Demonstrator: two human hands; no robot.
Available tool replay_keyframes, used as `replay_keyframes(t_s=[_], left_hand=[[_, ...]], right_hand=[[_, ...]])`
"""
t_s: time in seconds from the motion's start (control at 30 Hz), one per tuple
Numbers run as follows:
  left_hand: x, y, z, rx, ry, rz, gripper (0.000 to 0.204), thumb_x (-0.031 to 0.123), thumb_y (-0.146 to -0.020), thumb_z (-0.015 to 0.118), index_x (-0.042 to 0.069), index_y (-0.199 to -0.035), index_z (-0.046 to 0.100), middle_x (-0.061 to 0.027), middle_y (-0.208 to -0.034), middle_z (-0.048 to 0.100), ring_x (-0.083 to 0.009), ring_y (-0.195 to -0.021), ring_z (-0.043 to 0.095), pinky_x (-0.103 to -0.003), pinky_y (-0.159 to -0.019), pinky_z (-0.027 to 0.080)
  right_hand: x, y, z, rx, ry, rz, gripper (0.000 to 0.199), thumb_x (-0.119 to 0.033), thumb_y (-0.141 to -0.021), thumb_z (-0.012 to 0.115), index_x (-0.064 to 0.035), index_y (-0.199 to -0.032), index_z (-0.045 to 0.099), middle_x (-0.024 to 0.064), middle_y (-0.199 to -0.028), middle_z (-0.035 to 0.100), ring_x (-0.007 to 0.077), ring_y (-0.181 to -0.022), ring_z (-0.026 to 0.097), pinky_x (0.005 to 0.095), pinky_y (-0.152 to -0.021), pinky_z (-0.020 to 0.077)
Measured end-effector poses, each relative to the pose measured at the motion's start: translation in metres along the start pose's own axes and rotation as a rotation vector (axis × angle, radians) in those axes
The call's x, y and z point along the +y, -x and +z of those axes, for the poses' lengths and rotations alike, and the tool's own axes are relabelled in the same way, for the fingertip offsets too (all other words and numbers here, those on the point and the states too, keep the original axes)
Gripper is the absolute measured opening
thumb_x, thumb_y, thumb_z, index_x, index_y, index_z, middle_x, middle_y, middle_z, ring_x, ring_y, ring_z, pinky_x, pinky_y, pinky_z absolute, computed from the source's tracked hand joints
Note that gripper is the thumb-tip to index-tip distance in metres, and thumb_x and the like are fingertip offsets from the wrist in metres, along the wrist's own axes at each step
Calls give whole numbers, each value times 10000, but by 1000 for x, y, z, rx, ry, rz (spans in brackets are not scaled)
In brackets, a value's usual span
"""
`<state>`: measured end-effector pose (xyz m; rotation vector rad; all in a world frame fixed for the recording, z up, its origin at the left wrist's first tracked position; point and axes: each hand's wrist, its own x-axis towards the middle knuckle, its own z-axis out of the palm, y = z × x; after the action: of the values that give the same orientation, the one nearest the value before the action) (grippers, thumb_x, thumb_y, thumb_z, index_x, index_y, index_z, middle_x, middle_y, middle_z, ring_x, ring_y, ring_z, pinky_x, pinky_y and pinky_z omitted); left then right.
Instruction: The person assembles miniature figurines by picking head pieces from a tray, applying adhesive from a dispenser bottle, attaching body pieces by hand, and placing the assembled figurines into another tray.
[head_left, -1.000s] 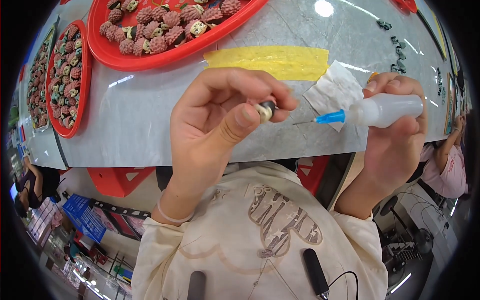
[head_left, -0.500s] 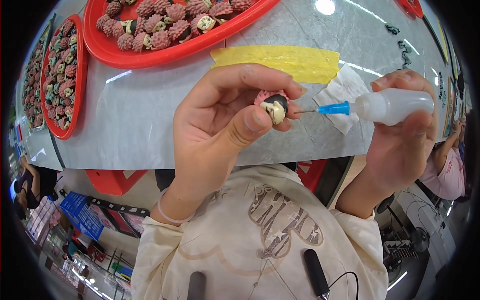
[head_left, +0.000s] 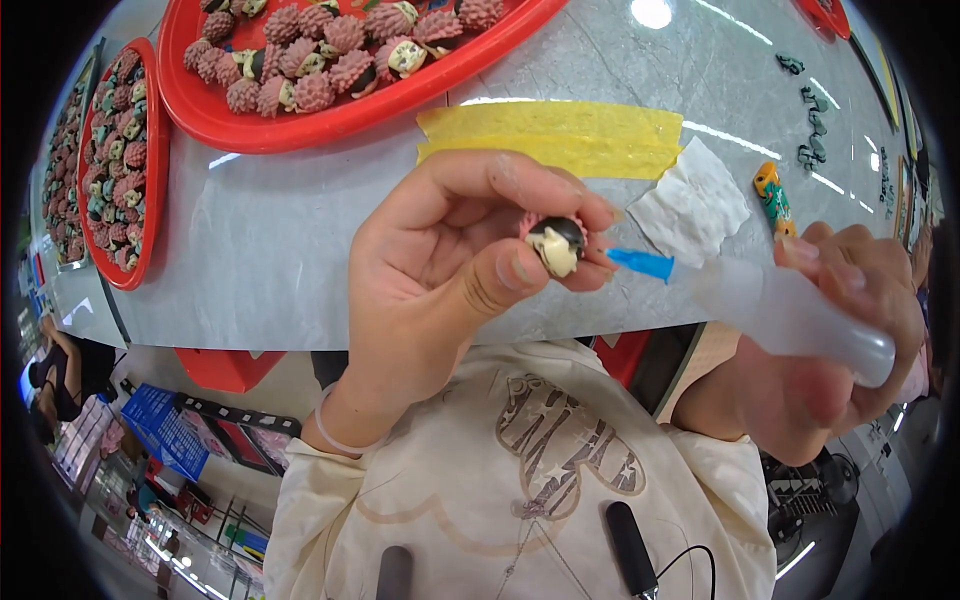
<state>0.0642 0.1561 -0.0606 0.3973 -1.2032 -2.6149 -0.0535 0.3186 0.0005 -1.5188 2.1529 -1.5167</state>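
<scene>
Between the thumb and fingertips of my left hand (head_left: 420, 255) is a small figurine head (head_left: 556, 246) with a ridged pink top, a black band and a cream front. My right hand (head_left: 885, 285) is closed around a translucent white squeeze bottle (head_left: 755, 305). The bottle slants, its base lower on the right and its blue needle tip (head_left: 640, 264) pointing up and left, close beside the fingers that hold the head. The thin needle itself is hard to make out, so I cannot tell if it touches.
Beyond my hands lie yellow tape strips (head_left: 560, 135) and a crumpled white tissue (head_left: 695, 205). A red tray (head_left: 300, 135) of similar pink pieces stands at the far left, another red tray (head_left: 155, 190) further left. An orange and green object (head_left: 773, 198) and small dark pieces (head_left: 812, 125) lie right.
My right hand has moved down and to the right, tilting the bottle more steeply. The blue tip has shifted left and lower. My left hand keeps its hold on the head.
</scene>
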Motion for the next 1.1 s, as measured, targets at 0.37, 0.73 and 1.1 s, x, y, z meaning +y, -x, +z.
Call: replay_keyframes(t_s=[0.37, 0.73, 1.1], left_hand=[[3, 4, 3, 49, 43, -13, 337, 255, -757, 607, 35, -945, 434, -131, -899, 493, -197, -722, 559, -220, -602, 471], [-8, 5, 0, 8, -19, 116, 247, 149, -794, 565, -2, -935, 430, -159, -906, 504, -200, -758, 565, -249, -633, 478], [-6, 5, 5, 36, -124, 101, 200, 102, -795, 551, 18, -926, 425, -133, -908, 477, -185, -769, 548, -216, -632, 453]], right_hand=[[11, 14, -1, 424, -210, 170, 435, -298, -767, 567, 42, -1019, 465, 143, -792, 512, 201, -693, 493, 276, -648, 393], [62, -18, 0, 329, 173, 301, 347, 12, -662, 618, -1, -972, 463, 66, -850, 546, 125, -770, 504, 226, -688, 384], [73, -2, -2, 294, 285, 124, 374, 22, -627, 598, -37, -976, 475, 97, -752, 539, 231, -696, 539, 304, -629, 418]])
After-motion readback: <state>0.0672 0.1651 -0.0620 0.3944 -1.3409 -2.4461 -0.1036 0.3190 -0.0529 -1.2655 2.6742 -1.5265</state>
